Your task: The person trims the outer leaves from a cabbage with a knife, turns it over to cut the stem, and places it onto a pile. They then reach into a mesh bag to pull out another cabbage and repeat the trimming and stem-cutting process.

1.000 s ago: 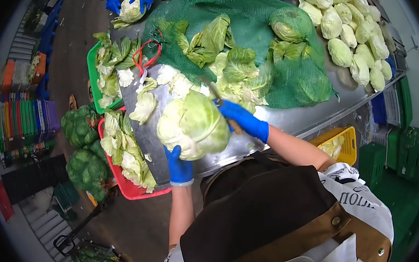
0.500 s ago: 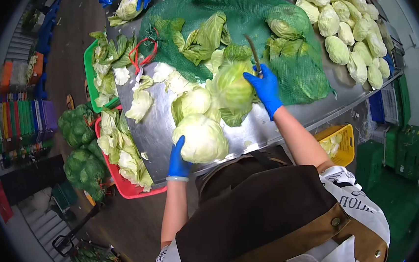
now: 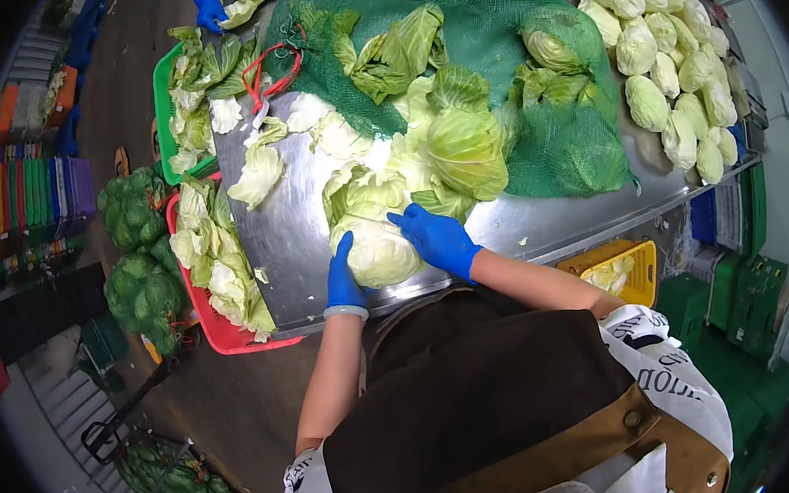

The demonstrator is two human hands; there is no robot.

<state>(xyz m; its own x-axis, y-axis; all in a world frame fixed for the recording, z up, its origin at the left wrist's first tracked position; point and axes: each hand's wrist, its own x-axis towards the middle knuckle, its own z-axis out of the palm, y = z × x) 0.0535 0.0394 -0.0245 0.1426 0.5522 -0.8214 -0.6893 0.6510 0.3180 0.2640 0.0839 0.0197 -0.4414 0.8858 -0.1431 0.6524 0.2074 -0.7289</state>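
A pale, trimmed cabbage (image 3: 378,252) sits near the front edge of the metal table, between my two blue-gloved hands. My left hand (image 3: 345,276) grips its left side, thumb up along it. At its upper right is my right hand (image 3: 442,241), fingers curled around the knife; the blade is barely visible against the cabbage. Just behind lie cut-off outer leaves (image 3: 362,189). A greener whole cabbage (image 3: 466,153) rests on leaves farther back to the right, apart from both hands.
A green mesh sack (image 3: 572,149) with cabbages spreads behind. Trimmed cabbages (image 3: 647,101) are piled at the right. Red (image 3: 236,348) and green (image 3: 165,125) crates of leaves stand left; a yellow crate (image 3: 642,273) is at lower right. A co-worker's gloved hand (image 3: 209,11) is at the top.
My right hand has come left and toward me, from the greener cabbage to the pale one. The greener cabbage now rests still. My left hand has stayed on the pale cabbage, which has turned slightly.
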